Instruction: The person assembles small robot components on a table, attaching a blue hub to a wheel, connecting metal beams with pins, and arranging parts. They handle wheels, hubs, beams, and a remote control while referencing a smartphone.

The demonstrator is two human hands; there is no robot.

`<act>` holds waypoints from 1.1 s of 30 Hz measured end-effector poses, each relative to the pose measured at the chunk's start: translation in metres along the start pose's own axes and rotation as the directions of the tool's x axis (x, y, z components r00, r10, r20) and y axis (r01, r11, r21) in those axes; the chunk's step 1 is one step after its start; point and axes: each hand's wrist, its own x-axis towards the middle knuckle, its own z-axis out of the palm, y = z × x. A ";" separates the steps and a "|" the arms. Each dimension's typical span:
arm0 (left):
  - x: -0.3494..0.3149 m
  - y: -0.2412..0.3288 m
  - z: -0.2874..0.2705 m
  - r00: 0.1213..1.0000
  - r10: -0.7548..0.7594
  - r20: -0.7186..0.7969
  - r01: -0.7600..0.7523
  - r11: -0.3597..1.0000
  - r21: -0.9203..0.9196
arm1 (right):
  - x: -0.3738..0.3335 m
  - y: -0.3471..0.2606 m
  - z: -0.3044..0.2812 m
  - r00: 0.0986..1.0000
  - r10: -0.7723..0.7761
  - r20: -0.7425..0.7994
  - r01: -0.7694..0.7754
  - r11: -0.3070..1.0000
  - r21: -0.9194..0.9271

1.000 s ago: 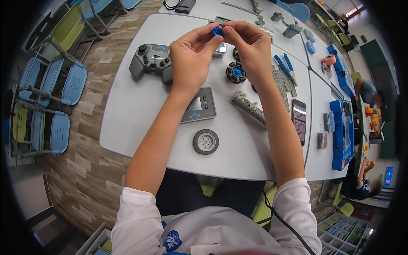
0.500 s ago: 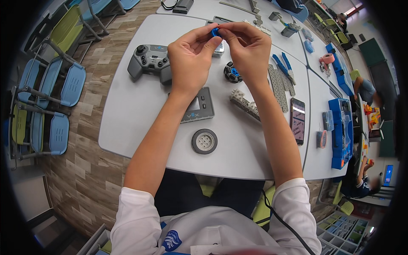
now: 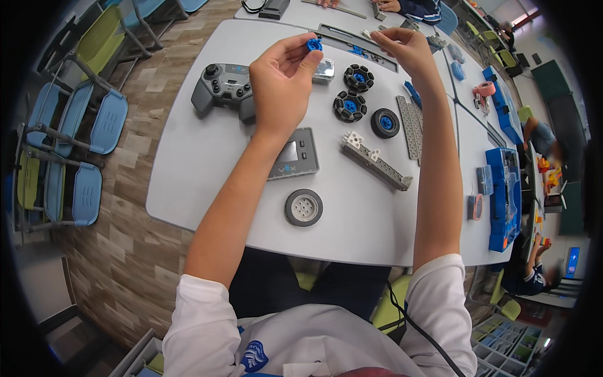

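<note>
My left hand (image 3: 282, 85) is raised above the table, pinching a small blue plastic piece (image 3: 315, 44) between thumb and fingers. To the right, my right hand (image 3: 407, 51) hovers near the far end of a grey parts tray (image 3: 342, 39), fingers pressed together. Whatever its fingertips hold, if anything, is too small to make out. Beyond the left wrist lies a grey game controller (image 3: 223, 88); under the forearm is a grey control box (image 3: 301, 154) with a screen. Two black roller wheels (image 3: 349, 106) and a black tyre with blue hub (image 3: 385, 123) lie between my arms.
A grey-hubbed wheel (image 3: 303, 208) sits near the front edge. A grey beam assembly (image 3: 375, 164) and flat perforated strips (image 3: 409, 129) lie by my right forearm. Blue cases (image 3: 504, 198) stand at right. Another person's hands (image 3: 382, 5) are at the far side.
My right hand has left the blue piece and moved right, beside the tray. The left hand keeps the piece. Another person's hands have come into view at the far side.
</note>
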 end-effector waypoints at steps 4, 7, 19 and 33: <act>0.002 -0.002 0.001 0.999 -0.041 -0.032 0.040 0.998 -0.042 | 0.028 0.053 0.007 0.995 -0.025 0.093 0.057 0.931 -0.361; 0.001 -0.004 0.001 0.997 -0.065 -0.034 0.064 0.997 -0.049 | 0.041 0.072 0.020 0.986 -0.080 0.146 0.138 0.882 -0.450; 0.000 -0.003 0.002 0.995 -0.103 0.013 0.103 0.989 -0.105 | 0.068 0.060 0.052 0.968 -0.036 0.249 0.188 0.759 -0.624; 0.002 -0.006 0.000 0.988 -0.149 0.035 0.152 0.977 -0.149 | 0.019 0.009 0.040 0.983 -0.179 -0.041 0.176 0.983 -0.055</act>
